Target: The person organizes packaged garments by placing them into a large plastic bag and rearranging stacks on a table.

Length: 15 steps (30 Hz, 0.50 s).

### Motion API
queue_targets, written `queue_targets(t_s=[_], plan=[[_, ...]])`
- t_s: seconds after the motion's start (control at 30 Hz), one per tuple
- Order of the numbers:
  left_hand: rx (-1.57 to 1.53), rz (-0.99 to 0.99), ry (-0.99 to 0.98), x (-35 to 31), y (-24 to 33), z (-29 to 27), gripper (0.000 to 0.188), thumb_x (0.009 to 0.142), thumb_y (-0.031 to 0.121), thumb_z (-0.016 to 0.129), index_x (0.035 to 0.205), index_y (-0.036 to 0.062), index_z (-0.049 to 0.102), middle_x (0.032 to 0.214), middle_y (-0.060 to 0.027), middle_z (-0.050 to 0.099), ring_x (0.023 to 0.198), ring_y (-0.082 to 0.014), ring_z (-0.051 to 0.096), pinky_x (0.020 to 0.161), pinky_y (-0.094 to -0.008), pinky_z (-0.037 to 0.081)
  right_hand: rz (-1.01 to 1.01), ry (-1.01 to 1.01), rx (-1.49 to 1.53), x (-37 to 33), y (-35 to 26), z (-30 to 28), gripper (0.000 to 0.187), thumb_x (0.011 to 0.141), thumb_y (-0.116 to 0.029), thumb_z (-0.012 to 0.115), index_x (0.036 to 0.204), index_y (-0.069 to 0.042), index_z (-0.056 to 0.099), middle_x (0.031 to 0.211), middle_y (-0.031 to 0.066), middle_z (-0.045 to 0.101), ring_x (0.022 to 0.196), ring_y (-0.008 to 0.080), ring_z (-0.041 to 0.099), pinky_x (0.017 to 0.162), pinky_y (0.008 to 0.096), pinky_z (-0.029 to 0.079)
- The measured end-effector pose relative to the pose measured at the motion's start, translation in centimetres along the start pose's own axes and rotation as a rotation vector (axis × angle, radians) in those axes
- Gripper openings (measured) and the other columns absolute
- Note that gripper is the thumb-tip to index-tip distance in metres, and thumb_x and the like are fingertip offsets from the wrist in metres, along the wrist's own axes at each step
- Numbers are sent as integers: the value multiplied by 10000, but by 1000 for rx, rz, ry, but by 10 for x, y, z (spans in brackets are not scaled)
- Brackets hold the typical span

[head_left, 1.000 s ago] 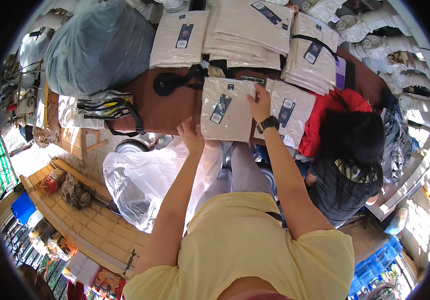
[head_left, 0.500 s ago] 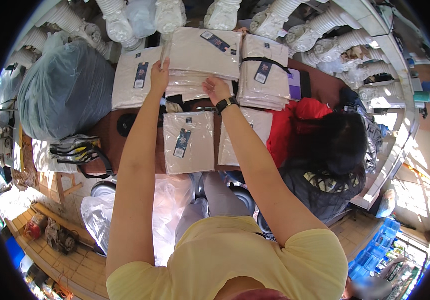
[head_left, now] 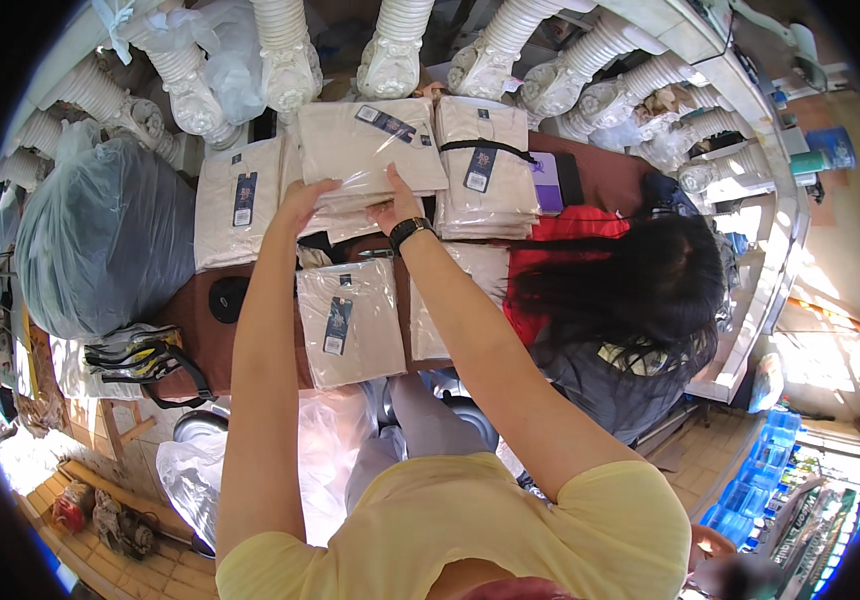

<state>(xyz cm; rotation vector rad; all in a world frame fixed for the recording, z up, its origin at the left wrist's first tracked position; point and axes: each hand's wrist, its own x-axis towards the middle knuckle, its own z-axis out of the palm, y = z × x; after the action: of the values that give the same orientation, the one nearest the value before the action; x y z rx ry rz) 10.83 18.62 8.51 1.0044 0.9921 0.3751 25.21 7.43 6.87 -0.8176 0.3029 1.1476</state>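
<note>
The middle stack of cream folded garments (head_left: pixel 350 152) in clear plastic bags lies at the far side of the table, dark tags on the bags. My left hand (head_left: pixel 302 203) grips its near left corner, thumb on the top bag. My right hand (head_left: pixel 397 205), below a black wristwatch (head_left: pixel 411 230), holds the near edge with the thumb above and fingers lower down. Similar stacks stand left (head_left: pixel 240 215) and right (head_left: pixel 485 185), the right one crossed by a black strap. Nearer me lies a single bagged garment (head_left: pixel 355 335); another bagged garment (head_left: pixel 425 320) is partly behind my right forearm.
A person with long dark hair (head_left: pixel 650 290) sits at the right beside red cloth (head_left: pixel 575 225). At left stand a large grey plastic bag (head_left: pixel 110 235) and a black-and-yellow bundle (head_left: pixel 135 355). White balusters (head_left: pixel 290 70) line the far side. Clear plastic (head_left: pixel 325 450) hangs below the table.
My left hand has come down from the stack's left side to its near corner. My right thumb now rests on the top bag. The view has shifted; the person at right leans further in.
</note>
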Motion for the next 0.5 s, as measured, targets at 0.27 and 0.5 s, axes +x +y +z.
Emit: queue_targets(t_s=[0.27, 0.5], plan=[[-5, 282, 93, -153, -85, 10, 523, 721, 153, 771, 1144, -78, 568, 1096, -152, 637, 950, -202, 623, 828, -303, 491, 4, -197, -45, -73, 44, -40, 462, 855, -192, 663, 1248, -29, 481, 1217, 123, 562, 1130, 281, 533, 996, 441, 427], [-320, 248, 122, -277, -143, -27, 556, 781, 66, 691, 1274, -56, 464, 1222, -137, 561, 1108, -216, 539, 965, -336, 409, 316, -325, -137, -151, 104, -76, 472, 824, -167, 698, 1230, -17, 510, 1187, 107, 583, 1096, 239, 561, 965, 382, 454]])
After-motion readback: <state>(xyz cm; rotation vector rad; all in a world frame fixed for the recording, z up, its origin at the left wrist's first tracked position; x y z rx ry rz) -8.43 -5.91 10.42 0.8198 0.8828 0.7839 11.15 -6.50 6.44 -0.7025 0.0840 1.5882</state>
